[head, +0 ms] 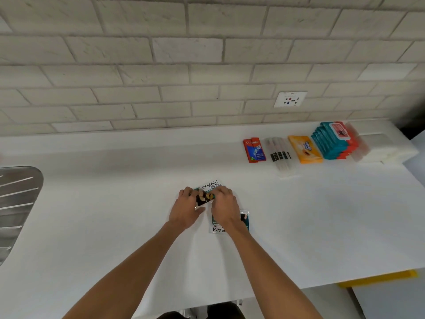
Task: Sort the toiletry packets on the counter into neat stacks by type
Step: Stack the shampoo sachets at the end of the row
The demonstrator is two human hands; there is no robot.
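Two hands busy: left hand (pixel 186 207) and right hand (pixel 226 206) pinch the Cream Silk sachets (pixel 210 185) mid-way along the bench (pixel 115 203). A stray sachet (pixel 217 228) lies under the right wrist, closest to that hand.

counter (pixel 299 215) white | wall (pixel 161 65) off-white brick pattern, grey joints | sachet (pixel 208 191) white, black lettering, teal and dark print | Colgate packets (pixel 254 149) red, blue panel | soap pack (pixel 304 148) orange-yellow | wipes stack (pixel 333 141) teal and red, white lid | drainboard (pixel 16 203) ribbed steel grey
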